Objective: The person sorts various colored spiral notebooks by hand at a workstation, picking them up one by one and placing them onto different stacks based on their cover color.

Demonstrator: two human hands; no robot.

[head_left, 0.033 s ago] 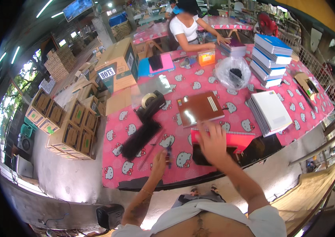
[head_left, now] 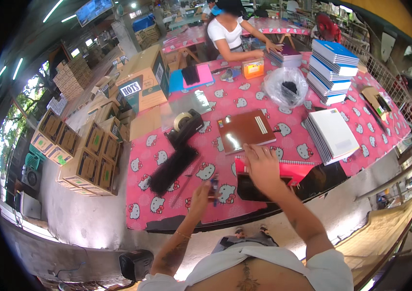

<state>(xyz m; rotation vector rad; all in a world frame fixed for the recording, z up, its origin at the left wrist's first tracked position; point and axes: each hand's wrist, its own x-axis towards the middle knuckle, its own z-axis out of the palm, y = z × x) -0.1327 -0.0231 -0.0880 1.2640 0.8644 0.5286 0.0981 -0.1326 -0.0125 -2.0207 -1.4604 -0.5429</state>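
In my left hand [head_left: 200, 198] is a small hand tool with dark, blue and reddish parts [head_left: 214, 189], held just above the pink patterned table. Its exact kind is too blurred to tell. My right hand [head_left: 263, 167] reaches forward, fingers stretched out. The fingertips are at the near edge of a brown notebook [head_left: 242, 132], which lies flat. Beneath that hand lies a red spiral-bound book [head_left: 288, 167], partly covered by the hand and wrist. A dark glossy flat thing [head_left: 250, 188] shows below it. To the left rests a bundle of black coils [head_left: 174, 169].
A tape dispenser [head_left: 186, 127] stands behind the coils. White notebooks [head_left: 334, 136] are stacked at right, blue ones [head_left: 334, 68] higher behind. A plastic bag [head_left: 286, 87], an orange box [head_left: 253, 69] and a carton [head_left: 142, 80] stand farther back. A co-worker [head_left: 227, 36] handles notebooks opposite.
My left hand has shifted slightly right and nearer me with the tool. My right fingertips have come down at the brown notebook's near edge.
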